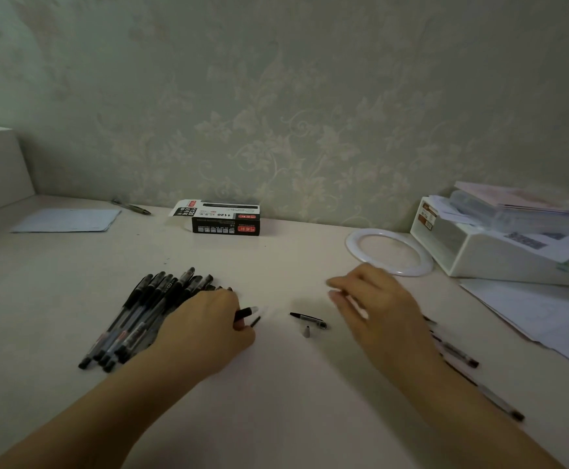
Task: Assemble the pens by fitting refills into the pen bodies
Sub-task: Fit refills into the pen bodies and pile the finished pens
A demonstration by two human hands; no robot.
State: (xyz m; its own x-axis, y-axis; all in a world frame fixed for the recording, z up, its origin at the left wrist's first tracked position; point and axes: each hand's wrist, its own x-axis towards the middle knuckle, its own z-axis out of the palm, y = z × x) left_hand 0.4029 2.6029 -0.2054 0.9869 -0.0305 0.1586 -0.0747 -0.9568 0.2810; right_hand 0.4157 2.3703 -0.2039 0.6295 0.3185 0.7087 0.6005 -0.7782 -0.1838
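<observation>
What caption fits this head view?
Left hand grips a pen body beside the pen pile; right hand hovers.

A black-and-white pen carton (224, 218) lies open at the table's (276, 401) far edge against the floral wallpaper (276, 96). A pale paper sheet (68, 221) lies toward the far left corner. A white ring (389, 252) lies flat toward the far right, beside a white storage box (500, 245) heaped with papers. Loose sheets (540, 316) lie along the right edge.

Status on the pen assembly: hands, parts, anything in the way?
Left hand grips a pen body. Right hand blurred, grip unclear. Cap and tip lie loose between them. Nothing blocking.
</observation>
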